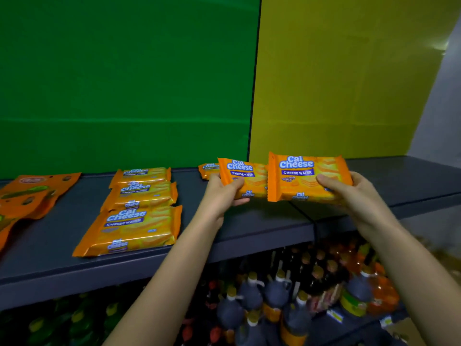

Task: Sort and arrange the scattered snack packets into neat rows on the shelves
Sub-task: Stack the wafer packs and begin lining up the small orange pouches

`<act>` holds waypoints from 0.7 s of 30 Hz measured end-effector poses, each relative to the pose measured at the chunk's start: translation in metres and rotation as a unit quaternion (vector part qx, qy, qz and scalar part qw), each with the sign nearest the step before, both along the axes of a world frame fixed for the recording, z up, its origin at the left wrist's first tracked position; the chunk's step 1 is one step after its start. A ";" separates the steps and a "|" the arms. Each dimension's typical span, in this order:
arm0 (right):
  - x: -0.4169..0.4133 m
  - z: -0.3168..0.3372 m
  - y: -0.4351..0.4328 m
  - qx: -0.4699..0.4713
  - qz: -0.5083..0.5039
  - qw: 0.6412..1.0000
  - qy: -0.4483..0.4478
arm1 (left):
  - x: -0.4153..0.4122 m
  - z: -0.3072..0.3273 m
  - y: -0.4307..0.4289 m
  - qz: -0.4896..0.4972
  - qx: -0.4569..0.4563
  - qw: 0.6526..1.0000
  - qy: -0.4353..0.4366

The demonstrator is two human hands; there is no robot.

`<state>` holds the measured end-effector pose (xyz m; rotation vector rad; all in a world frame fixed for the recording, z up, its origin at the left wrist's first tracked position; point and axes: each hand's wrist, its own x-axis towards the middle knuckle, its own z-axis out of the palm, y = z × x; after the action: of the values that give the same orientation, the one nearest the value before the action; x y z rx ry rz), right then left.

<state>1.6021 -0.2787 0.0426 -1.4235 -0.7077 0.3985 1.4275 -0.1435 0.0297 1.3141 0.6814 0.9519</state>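
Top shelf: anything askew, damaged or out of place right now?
The orange pouches at far left lie tilted and overlapping. A lone Cal Cheese packet sits at the back, apart from the column of three. The left hand and right hand each hold one more, unshelved. No damage or spill visible.

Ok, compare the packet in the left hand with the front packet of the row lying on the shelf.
The left-hand packet is held up, face toward the camera; the front row packet lies flat on the shelf. The left hand grips the left-hand packet; no hand touches the front row packet. Both are orange Cal Cheese wafer packets.
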 end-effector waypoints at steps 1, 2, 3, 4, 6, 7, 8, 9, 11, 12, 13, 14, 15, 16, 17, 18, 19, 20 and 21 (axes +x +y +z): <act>0.009 -0.001 0.006 -0.004 0.015 1.000 0.002 | 0.010 -0.001 0.006 0.017 -0.002 1.000 0.014; 0.016 -0.003 0.013 -0.009 0.031 0.999 0.006 | 0.018 -0.002 0.011 0.036 -0.002 0.999 0.029; 0.022 -0.006 0.019 -0.017 0.046 0.999 0.011 | 0.026 -0.005 0.019 0.060 0.003 0.997 0.051; 0.026 -0.009 0.026 -0.023 0.063 0.998 0.016 | 0.031 -0.008 0.026 0.086 0.013 0.993 0.080; 0.033 -0.016 0.037 -0.032 0.094 0.995 0.023 | 0.036 -0.015 0.037 0.121 0.031 0.982 0.139; 0.035 -0.020 0.042 -0.039 0.108 0.993 0.024 | 0.036 -0.018 0.041 0.126 0.033 0.978 0.165; 0.036 -0.024 0.047 -0.047 0.123 0.991 0.023 | 0.035 -0.020 0.043 0.128 0.033 0.972 0.192; 0.037 -0.028 0.052 -0.055 0.139 0.988 0.024 | 0.035 -0.021 0.044 0.137 0.032 0.965 0.222; 0.036 -0.036 0.059 -0.078 0.166 0.983 0.018 | 0.034 -0.021 0.046 0.167 0.048 0.940 0.295; 0.035 -0.039 0.063 -0.089 0.178 0.980 0.013 | 0.034 -0.021 0.049 0.185 0.061 0.921 0.338; 0.033 -0.041 0.065 -0.096 0.189 0.977 0.007 | 0.035 -0.022 0.053 0.203 0.079 0.900 0.377; 0.031 -0.043 0.067 -0.101 0.198 0.975 -0.002 | 0.035 -0.022 0.055 0.216 0.092 0.886 0.400; 0.029 -0.044 0.068 -0.107 0.203 0.973 -0.019 | 0.035 -0.022 0.059 0.226 0.099 0.876 0.415; 0.028 -0.045 0.069 -0.116 0.207 0.970 -0.043 | 0.034 -0.022 0.061 0.236 0.099 0.868 0.426; 0.026 -0.045 0.069 -0.127 0.207 0.967 -0.072 | 0.033 -0.023 0.063 0.241 0.095 0.862 0.437; 0.024 -0.045 0.070 -0.140 0.203 0.964 -0.099 | 0.032 -0.023 0.066 0.239 0.087 0.859 0.445; 0.022 -0.045 0.069 -0.152 0.202 0.959 -0.125 | 0.030 -0.024 0.068 0.236 0.078 0.858 0.450; 0.021 -0.044 0.069 -0.164 0.206 0.953 -0.149 | 0.030 -0.023 0.069 0.235 0.071 0.859 0.450; 0.019 -0.042 0.067 -0.177 0.213 0.945 -0.173 | 0.029 -0.023 0.071 0.235 0.066 0.860 0.448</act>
<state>1.6213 -0.2118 0.0008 -1.6988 -1.2906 0.6433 1.4564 -0.0723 0.0068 1.7541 1.7451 0.7248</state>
